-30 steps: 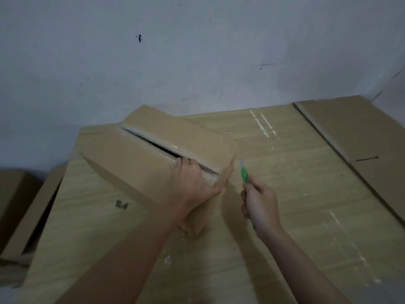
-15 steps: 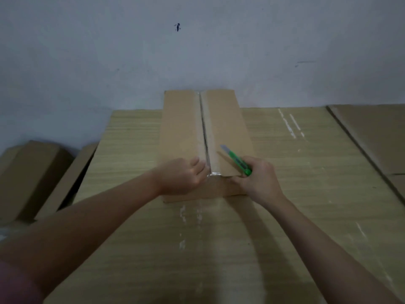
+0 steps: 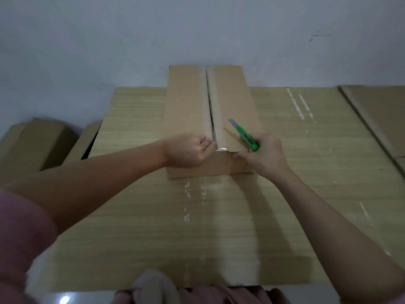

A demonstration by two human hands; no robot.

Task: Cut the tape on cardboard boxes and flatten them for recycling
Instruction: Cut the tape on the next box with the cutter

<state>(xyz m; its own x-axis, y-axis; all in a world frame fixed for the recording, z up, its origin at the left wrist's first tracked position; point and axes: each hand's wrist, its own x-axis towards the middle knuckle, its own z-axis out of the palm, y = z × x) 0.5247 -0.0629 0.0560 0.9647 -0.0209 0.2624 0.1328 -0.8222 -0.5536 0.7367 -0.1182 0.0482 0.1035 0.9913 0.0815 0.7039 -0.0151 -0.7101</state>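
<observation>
Cardboard box (image 3: 188, 102) on wooden table (image 3: 306, 172): left hand (image 3: 188, 151) curled at slit top seam, grip unclear; right hand (image 3: 264, 153) grasping green utility knife (image 3: 246, 137), blade extended.

The box (image 3: 210, 119) stands at 12 o'clock on the wooden board (image 3: 219, 227), both hands crowding its near end (the right one (image 3: 266, 155) gripping a green knife (image 3: 244, 134)). Bare board lies at 6, 3 and 10 o'clock. Flattened cardboard (image 3: 381, 115) blocks 2 o'clock; more boxes (image 3: 39, 145) sit at 9.
</observation>
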